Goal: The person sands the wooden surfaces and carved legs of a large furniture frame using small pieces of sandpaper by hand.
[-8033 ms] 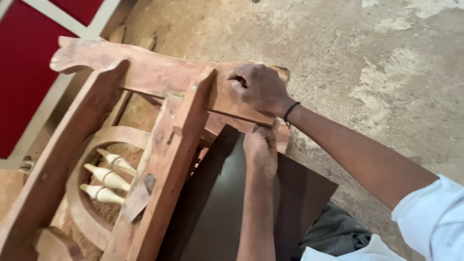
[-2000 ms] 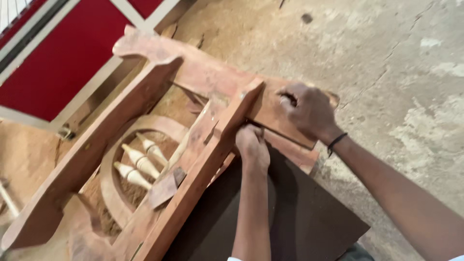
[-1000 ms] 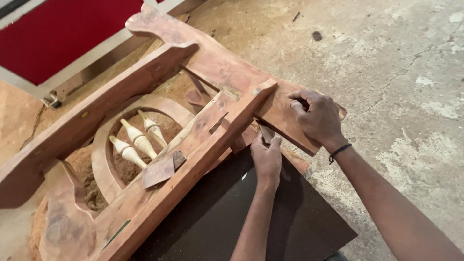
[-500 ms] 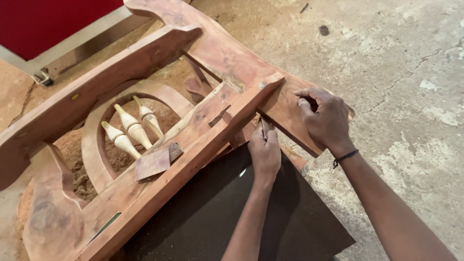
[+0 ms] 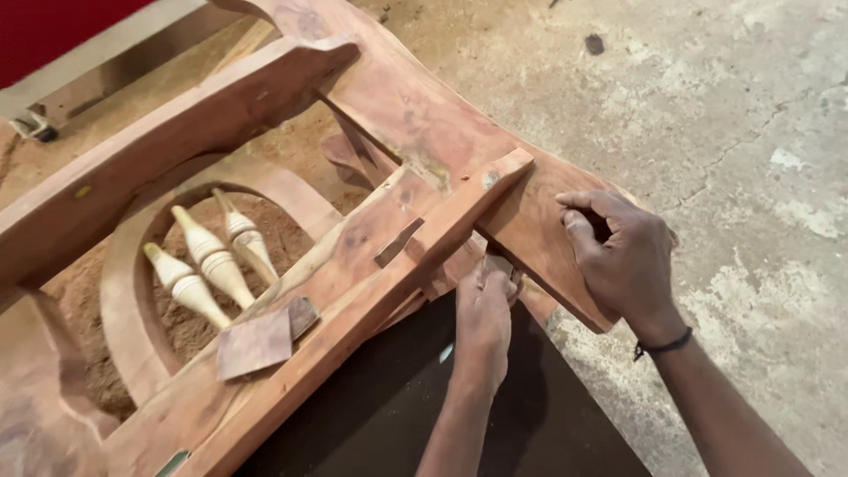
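Head view showed the left hand (image 5: 483,305) pinching sandpaper (image 5: 497,264) under the chair frame (image 5: 415,132); the right hand (image 5: 623,256), at three o'clock, gripped it, best held steady.

Under my left hand (image 5: 484,309) and wrist lies a dark flat board (image 5: 380,415). Well to the left of it, three pale turned spindles (image 5: 208,261) lie side by side over reddish sawdust (image 5: 283,234), with a small flat brown square (image 5: 254,343) just below them. Bare, cracked concrete floor (image 5: 751,106) spreads beyond my right hand (image 5: 627,261), with a dark scrap (image 5: 595,43) far above it. A red panel (image 5: 53,22) shows at far upper left.
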